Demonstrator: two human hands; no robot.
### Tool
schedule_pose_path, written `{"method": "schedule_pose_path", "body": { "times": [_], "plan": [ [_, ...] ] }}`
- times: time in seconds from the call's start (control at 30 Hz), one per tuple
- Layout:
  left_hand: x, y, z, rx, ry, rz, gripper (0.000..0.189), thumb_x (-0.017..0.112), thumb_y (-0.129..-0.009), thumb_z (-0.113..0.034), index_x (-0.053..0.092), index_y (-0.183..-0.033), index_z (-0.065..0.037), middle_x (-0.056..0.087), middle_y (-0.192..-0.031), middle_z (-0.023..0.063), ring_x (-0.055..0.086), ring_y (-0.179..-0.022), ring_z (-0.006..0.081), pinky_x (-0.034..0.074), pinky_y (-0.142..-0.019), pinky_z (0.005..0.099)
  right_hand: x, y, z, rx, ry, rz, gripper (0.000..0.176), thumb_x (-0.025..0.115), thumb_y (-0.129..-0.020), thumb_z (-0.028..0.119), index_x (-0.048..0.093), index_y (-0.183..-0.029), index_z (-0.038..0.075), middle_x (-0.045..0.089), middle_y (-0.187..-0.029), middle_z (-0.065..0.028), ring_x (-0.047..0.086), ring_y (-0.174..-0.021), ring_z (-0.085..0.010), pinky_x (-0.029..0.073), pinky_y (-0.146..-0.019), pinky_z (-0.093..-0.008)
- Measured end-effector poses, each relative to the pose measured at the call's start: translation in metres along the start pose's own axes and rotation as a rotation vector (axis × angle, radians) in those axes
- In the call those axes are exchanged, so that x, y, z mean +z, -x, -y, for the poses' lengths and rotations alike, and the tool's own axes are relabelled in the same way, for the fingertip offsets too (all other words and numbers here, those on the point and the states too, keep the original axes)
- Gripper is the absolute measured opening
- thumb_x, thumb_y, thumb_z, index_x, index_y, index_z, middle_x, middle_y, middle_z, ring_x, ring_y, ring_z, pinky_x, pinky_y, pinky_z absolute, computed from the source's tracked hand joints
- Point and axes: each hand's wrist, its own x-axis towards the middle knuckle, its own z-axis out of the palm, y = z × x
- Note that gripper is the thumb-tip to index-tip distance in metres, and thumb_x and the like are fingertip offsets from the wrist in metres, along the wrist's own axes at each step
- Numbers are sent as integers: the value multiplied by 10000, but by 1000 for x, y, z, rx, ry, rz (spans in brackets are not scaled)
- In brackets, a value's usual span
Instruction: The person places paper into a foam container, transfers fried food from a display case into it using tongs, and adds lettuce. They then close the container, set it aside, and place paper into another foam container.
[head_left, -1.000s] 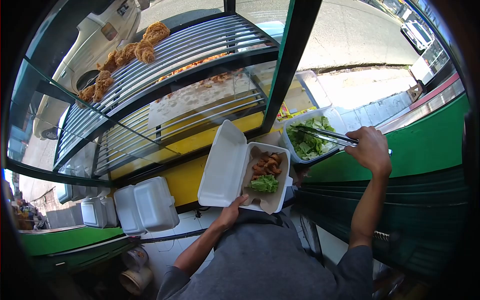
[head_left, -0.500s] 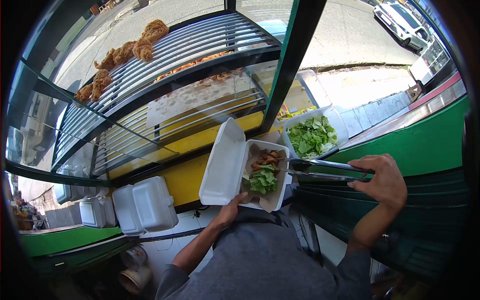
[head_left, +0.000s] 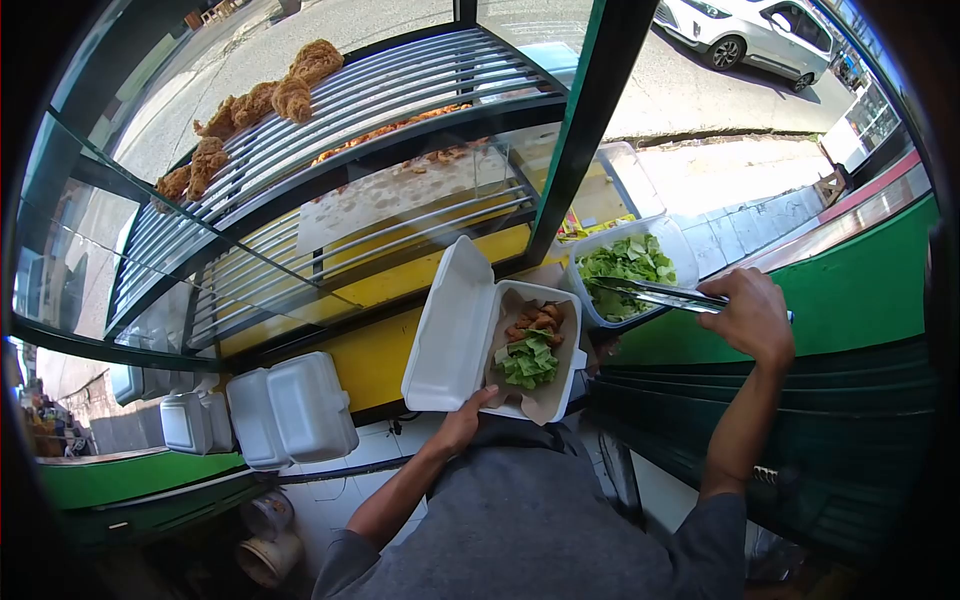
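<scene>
An open white foam box point(head_left: 447, 345) is held near its lower edge by my left hand point(head_left: 463, 420), thumb over the rim. Brown paper lines the box, with browned meat pieces point(head_left: 537, 322) at the top and green lettuce point(head_left: 527, 361) below them. My right hand point(head_left: 752, 313) is closed round metal tongs point(head_left: 660, 292). The tips of the tongs lie over the chopped lettuce in a clear plastic tub point(head_left: 683, 262), to the right of the box.
Fried chicken point(head_left: 292, 98) lies on a slatted rack point(head_left: 400, 90) behind glass. More foam boxes point(head_left: 309, 408) stand at the left. A dark green post point(head_left: 573, 150) rises between rack and tub. A white car point(head_left: 748, 37) is on the road.
My right hand has moved the tongs up and right, from the meat in the foam box to the lettuce tub. The white car has moved left. My left hand remains on the box.
</scene>
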Motion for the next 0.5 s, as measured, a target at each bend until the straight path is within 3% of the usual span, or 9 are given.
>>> {"method": "schedule_pose_path", "body": {
  "times": [0.17,0.2,0.33,0.5],
  "plan": [
    [-1,-4,6,59,12,7,446,571,-937,-341,600,-1128,61,602,-1099,118,531,-1035,213,399,-952,295,-15,30,-20,-76,-134,-86,355,767,-660,221,753,-1001,122,705,-919,-132,642,-864,-298,481,-835,-415],
    [0,-4,4,50,14,1,443,569,-938,-338,600,-1128,61,605,-1097,117,532,-1034,213,399,-951,294,-19,35,-18,-44,-237,-45,370,774,-640,210,750,-995,108,702,-896,-131,644,-809,-287,468,-844,-412],
    [5,3,-7,31,14,-8,433,565,-940,-328,600,-1123,62,612,-1092,112,536,-1034,212,401,-948,293,-27,49,2,-240,-322,51,402,785,-597,184,741,-983,81,697,-834,-116,658,-740,-281,499,-756,-394],
    [0,-2,1,39,12,9,445,570,-936,-329,583,-1148,63,604,-1115,118,528,-1051,220,394,-960,302,-26,42,5,-110,-205,-78,414,793,-608,197,742,-1005,90,705,-870,-118,665,-794,-291,514,-766,-390]
  ]
}}
